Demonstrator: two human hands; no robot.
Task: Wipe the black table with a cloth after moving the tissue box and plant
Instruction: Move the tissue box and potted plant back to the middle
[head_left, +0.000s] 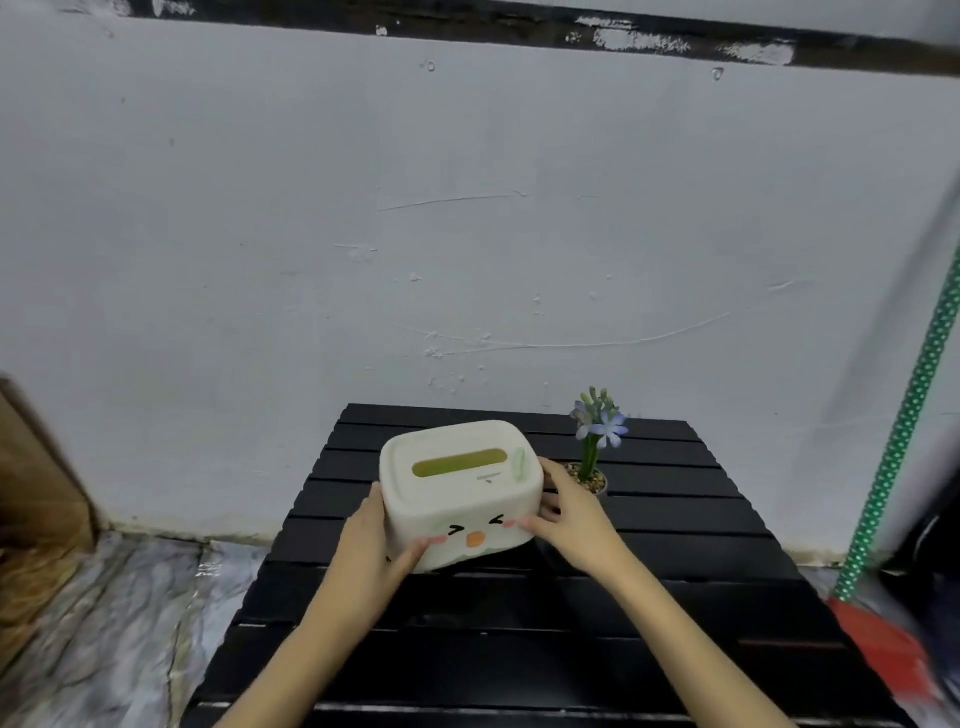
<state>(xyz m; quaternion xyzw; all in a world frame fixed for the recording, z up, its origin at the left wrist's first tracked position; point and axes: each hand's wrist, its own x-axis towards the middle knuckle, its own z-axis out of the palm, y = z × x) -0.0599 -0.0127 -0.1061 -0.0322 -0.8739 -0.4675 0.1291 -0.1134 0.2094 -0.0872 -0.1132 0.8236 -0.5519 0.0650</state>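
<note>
A white tissue box (460, 488) with a green slot on top and a cartoon face on its front is tilted above the black slatted table (498, 634). My left hand (374, 545) grips its left side and my right hand (571, 514) grips its right side. Just behind my right hand, a small potted plant (595, 447) with pale blue flowers stands on the table. No cloth is in sight.
A white wall rises right behind the table. A broom with a green dotted handle (904, 431) and red head leans at the right. A brown board (36, 483) stands at the left on the marbled floor (104, 623).
</note>
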